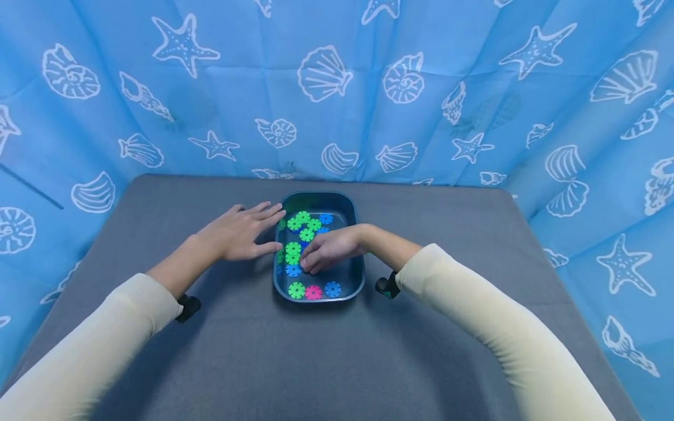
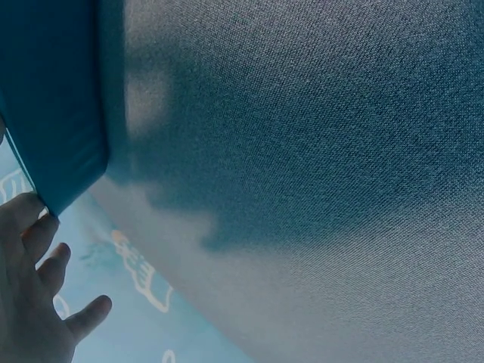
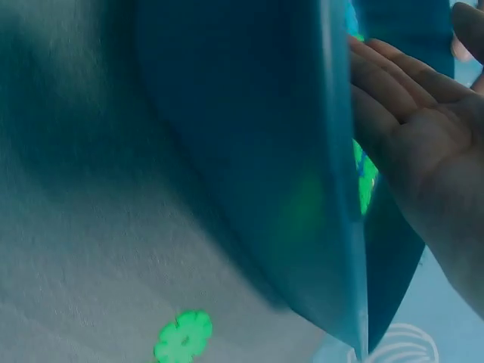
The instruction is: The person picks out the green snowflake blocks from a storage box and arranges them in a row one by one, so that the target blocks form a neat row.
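A dark blue tray (image 1: 347, 291) stands on the grey table with several notched plastic discs in it. Most are green, such as the green disc (image 1: 296, 290) in the near left corner. Beside that lie a pink disc (image 1: 313, 292) and a blue disc (image 1: 333, 289). My left hand (image 1: 239, 233), fingers spread, touches the tray's left rim. My right hand (image 1: 333, 248) reaches over the right side, its fingertips down among the discs near a blue disc (image 1: 293, 270). In the right wrist view the rim hides those fingertips, so whether they pinch a disc cannot be told.
On the table outside the tray, a loose green disc (image 3: 184, 338) shows in the right wrist view. The grey cloth-covered table (image 1: 326, 362) extends around the tray. Behind it hangs a blue curtain (image 1: 363, 117) with white shells and starfish.
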### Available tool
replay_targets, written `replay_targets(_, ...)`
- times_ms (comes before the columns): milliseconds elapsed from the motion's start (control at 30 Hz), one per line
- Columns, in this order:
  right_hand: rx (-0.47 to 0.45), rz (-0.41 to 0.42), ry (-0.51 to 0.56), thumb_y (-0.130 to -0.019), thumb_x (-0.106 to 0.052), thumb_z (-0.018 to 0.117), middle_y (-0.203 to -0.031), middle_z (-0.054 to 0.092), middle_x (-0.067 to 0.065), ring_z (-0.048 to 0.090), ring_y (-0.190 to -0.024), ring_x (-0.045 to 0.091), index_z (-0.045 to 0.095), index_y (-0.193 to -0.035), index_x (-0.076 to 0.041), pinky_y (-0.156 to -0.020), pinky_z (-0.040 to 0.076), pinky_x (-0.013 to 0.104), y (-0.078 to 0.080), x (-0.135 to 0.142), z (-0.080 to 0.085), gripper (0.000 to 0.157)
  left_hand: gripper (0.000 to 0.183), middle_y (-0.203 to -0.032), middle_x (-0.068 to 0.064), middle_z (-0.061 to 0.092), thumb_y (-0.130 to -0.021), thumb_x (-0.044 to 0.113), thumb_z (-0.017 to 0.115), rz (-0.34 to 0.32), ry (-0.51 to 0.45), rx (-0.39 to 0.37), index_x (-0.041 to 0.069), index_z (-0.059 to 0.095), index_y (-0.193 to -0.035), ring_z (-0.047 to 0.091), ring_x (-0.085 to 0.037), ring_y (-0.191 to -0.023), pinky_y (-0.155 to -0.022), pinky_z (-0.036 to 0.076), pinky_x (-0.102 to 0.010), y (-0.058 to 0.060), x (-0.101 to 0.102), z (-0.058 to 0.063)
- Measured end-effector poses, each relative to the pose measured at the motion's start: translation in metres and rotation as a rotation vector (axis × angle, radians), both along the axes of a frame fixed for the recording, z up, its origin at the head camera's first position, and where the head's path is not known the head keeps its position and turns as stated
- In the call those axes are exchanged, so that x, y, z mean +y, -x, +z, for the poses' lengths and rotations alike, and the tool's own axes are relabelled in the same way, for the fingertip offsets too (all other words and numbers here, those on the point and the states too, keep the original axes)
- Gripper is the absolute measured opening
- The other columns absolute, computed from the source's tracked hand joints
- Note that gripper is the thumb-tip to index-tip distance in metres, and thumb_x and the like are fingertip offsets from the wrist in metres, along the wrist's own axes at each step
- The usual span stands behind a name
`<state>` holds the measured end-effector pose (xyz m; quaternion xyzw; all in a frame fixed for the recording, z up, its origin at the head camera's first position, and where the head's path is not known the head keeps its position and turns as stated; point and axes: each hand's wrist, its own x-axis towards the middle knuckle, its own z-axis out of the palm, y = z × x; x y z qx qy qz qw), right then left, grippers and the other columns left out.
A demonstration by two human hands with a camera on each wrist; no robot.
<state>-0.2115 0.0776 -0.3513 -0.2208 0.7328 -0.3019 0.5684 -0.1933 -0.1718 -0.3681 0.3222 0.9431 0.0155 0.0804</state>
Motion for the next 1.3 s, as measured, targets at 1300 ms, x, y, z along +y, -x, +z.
replay_targets(1300,-0.015,0.181,0.101,-0.101,-0.026,0.058,-0.121,0.065,0.004,0.057,-0.112,0.017,0.047,-0.143,-0.013,-0.105,0.042,0.036,-0.013,-0.019,-0.034,0.045,0.078,-0.160,-0.014,0.030,-0.097,0.055,0.054,-0.017,0.002,0.015,0.008,0.034,-0.156,0.027,-0.038,-0.147,-0.109,0.026,-0.069,0.001,0.001,0.000)
